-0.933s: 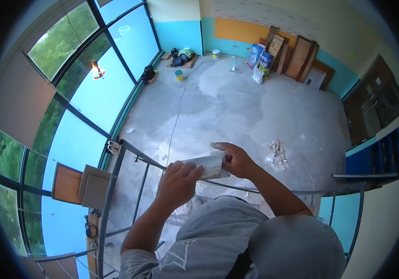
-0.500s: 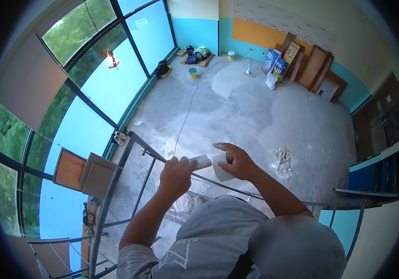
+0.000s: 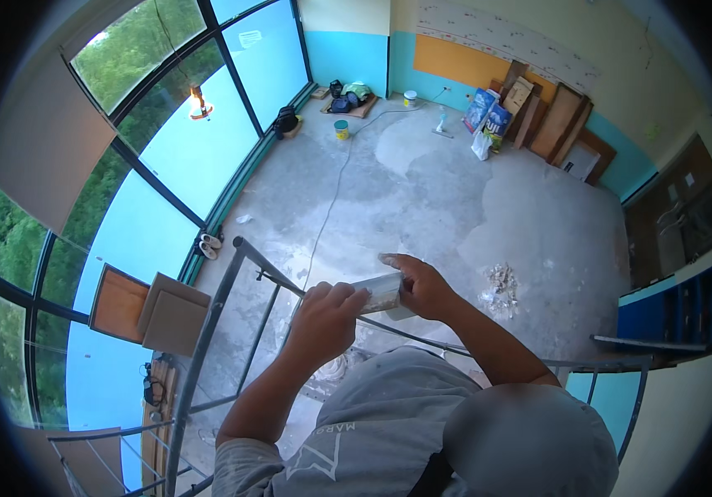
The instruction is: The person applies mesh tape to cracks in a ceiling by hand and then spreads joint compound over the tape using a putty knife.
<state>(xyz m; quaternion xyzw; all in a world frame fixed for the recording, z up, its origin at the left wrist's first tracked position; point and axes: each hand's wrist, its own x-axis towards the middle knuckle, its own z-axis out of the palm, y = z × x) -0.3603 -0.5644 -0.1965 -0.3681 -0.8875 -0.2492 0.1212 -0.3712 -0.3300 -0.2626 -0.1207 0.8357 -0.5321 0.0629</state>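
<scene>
My left hand (image 3: 323,321) is closed around a flat, pale-grey scraper (image 3: 379,293) smeared with whitish material. Its broad end reaches across to my right hand (image 3: 426,287), which grips a pale, smooth flat piece (image 3: 402,314), mostly tucked behind the scraper. I cannot make out what kind of tool that piece is. The two overlap and appear to touch. One right finger stretches out to the left above them. Below my forearms, a round mass of white compound (image 3: 333,366) is partly hidden by my left arm and shirt.
A grey metal scaffold rail (image 3: 223,306) runs around me, high above the concrete floor (image 3: 422,215). Debris (image 3: 501,288) is heaped on the right. Boards (image 3: 559,124), bags (image 3: 489,116) and tubs (image 3: 342,130) stand at the far side. A lit lamp (image 3: 199,105) hangs by the windows.
My left hand has moved right and slightly down, bringing the scraper across the pale piece in my right hand. The two were apart or barely meeting before. My right hand stays nearly in place.
</scene>
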